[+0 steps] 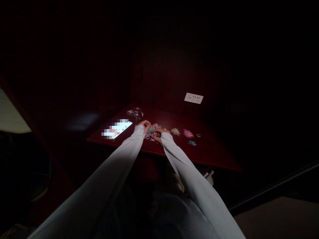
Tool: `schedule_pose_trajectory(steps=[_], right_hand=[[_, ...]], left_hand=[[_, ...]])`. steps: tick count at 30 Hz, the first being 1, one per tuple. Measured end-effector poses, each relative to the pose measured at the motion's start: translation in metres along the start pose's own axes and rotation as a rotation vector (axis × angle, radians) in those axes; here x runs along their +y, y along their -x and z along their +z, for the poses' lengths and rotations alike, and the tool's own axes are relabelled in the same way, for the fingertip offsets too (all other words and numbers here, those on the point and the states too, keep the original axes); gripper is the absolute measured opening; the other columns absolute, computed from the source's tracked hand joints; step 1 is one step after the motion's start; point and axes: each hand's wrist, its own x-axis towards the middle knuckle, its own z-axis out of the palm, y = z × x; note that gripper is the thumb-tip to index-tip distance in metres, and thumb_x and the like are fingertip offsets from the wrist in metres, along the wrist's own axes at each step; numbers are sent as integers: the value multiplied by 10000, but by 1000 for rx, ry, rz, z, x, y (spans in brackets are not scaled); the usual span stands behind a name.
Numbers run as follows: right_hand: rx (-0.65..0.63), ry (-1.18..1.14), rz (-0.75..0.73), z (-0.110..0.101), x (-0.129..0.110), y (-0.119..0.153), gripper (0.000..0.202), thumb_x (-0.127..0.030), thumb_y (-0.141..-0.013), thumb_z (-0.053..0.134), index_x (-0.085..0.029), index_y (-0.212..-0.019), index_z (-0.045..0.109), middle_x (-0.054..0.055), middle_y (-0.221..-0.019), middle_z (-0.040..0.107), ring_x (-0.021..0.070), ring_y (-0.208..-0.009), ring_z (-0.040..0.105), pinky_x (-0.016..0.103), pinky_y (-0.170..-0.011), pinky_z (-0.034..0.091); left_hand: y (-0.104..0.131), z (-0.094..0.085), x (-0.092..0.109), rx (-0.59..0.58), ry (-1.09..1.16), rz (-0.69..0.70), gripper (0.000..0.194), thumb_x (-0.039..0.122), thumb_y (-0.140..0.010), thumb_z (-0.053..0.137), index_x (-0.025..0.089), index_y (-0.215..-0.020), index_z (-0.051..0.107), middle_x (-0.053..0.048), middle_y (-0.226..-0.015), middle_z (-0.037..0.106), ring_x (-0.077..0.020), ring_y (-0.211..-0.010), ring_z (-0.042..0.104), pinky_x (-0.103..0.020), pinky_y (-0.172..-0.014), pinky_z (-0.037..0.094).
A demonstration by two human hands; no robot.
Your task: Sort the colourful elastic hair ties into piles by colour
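A loose heap of small mixed-colour hair ties (156,126) lies on the dark red table (159,114), partly hidden by both hands. My left hand (144,125) rests at the heap's left side, its fingers bent over the edge and apart from the thumb. From the right, my right hand (161,132) reaches over the same heap with thumb and fingers apart. Nothing can be made out in either hand. To the right are sorted piles: pale yellow hair ties (175,131), pink hair ties (188,133) and blue hair ties (192,143). A single pale hair tie (198,135) sits beyond the pink pile.
A lit phone or tablet (119,128), its screen blurred, lies left of my hands. Behind it stands a clear plastic container (137,113). A white socket plate (193,98) is on the back wall. The table's front edge runs just below my wrists.
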Motion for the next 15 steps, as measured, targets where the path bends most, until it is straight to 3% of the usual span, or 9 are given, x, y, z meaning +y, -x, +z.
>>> schedule_pose_trajectory(steps=[7,15], right_hand=[[1,-24,127,8,-1,-10,256,-523,-827,779,-328,-986,826,14,-915,743,256,-1165,605,486,-1176,310],[33,-55,125,8,-6,-12,235,-486,-882,696,-313,-980,821,-1,-855,707,221,-1033,598,429,-1090,366]], left_hand=[[1,1,1,25,-27,5,62,206,-738,654,214,-681,673,18,-666,644,-152,-731,606,-271,-771,482],[0,2,-4,7,-30,40,67,242,-753,636,225,-721,693,34,-656,637,-141,-686,555,-253,-740,474]])
